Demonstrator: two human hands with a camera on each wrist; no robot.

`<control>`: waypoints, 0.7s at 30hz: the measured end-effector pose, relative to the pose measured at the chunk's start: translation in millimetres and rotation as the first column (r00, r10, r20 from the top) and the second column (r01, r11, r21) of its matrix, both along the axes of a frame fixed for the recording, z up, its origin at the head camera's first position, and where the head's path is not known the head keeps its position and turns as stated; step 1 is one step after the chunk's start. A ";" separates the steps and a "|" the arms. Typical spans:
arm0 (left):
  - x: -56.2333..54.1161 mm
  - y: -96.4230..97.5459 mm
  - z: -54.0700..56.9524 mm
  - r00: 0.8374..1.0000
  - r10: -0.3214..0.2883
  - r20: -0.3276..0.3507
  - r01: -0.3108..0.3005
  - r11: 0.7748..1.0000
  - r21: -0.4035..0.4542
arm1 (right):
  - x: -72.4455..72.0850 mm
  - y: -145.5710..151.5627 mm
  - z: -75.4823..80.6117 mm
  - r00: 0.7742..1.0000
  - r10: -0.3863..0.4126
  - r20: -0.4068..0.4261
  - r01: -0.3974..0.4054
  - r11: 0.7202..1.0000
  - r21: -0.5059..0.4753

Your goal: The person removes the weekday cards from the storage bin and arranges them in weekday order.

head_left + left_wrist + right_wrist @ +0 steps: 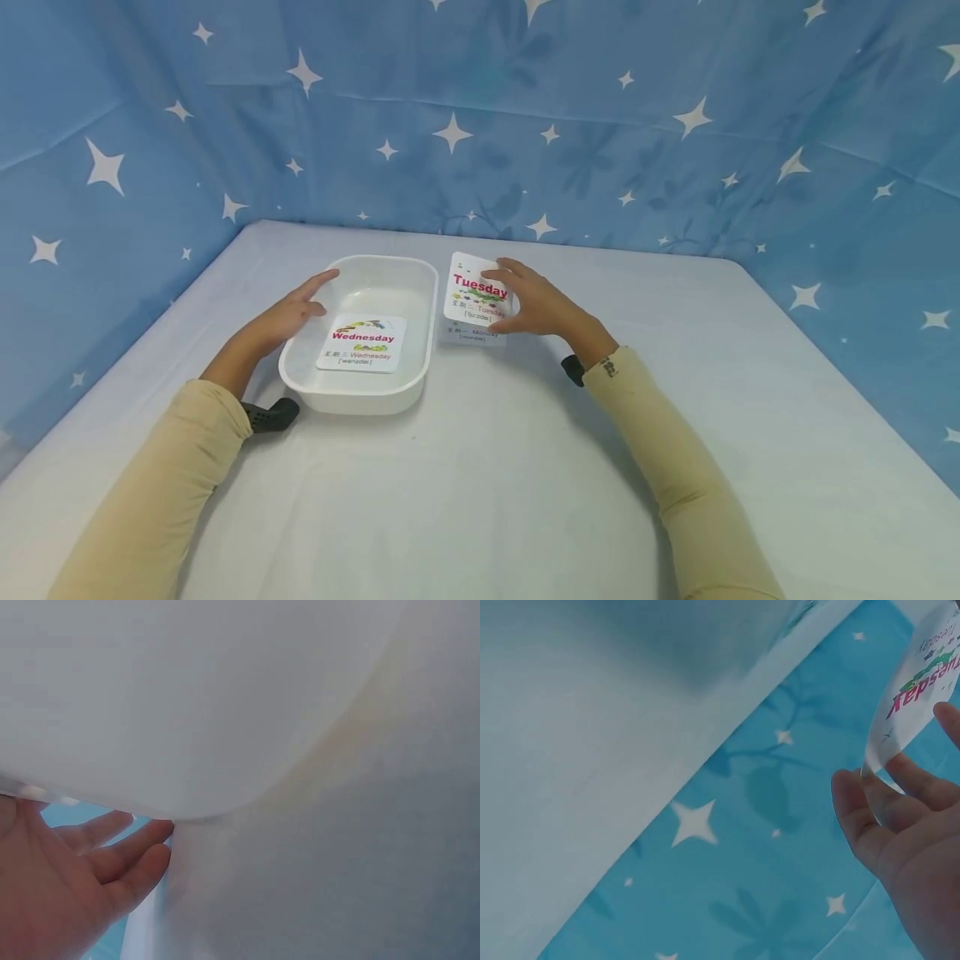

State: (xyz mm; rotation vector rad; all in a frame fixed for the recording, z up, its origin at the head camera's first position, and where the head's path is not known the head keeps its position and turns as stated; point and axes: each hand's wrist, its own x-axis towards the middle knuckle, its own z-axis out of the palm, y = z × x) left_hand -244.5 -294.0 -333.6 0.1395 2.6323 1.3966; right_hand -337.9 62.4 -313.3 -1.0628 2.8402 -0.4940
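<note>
My left hand (277, 317) holds the left rim of a white plastic tray (390, 392), thumb over the inside. In the left wrist view, fingers (135, 877) of that hand lie along the tray's outer side. A white card printed "Wednesday" (362, 343) lies face up in the tray. To the right of the tray, my right hand (543, 304) holds a tilted "Tuesday" card (468, 296) by its right side, between thumb and fingers. Behind it, partly hidden, is a card printed "Monday" (468, 335). The "Tuesday" card (915, 690) also shows in the right wrist view.
A white cloth covers the table (480, 483). Blue curtains (480, 175) with white stars hang along the back and both sides. A black wrist strap (272, 415) sits at the left wrist, close to the tray's front left corner.
</note>
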 end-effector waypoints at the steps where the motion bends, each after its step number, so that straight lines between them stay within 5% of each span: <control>1: 0.3 -0.1 0.1 1.000 0.002 0.002 -0.002 1.000 -0.003 | -1.8 6.1 -1.8 1.000 -0.006 0.009 0.006 1.000 0.012; 11: 0.5 -2.7 -1.6 1.000 0.006 0.014 -0.007 1.000 0.021 | -14.9 56.7 -15.2 0.997 -0.054 0.058 0.048 0.993 0.108; 21: -0.7 -1.1 -3.3 1.000 -0.002 0.000 0.002 0.999 0.044 | -18.5 71.1 -17.7 0.982 -0.080 0.169 0.049 0.982 0.182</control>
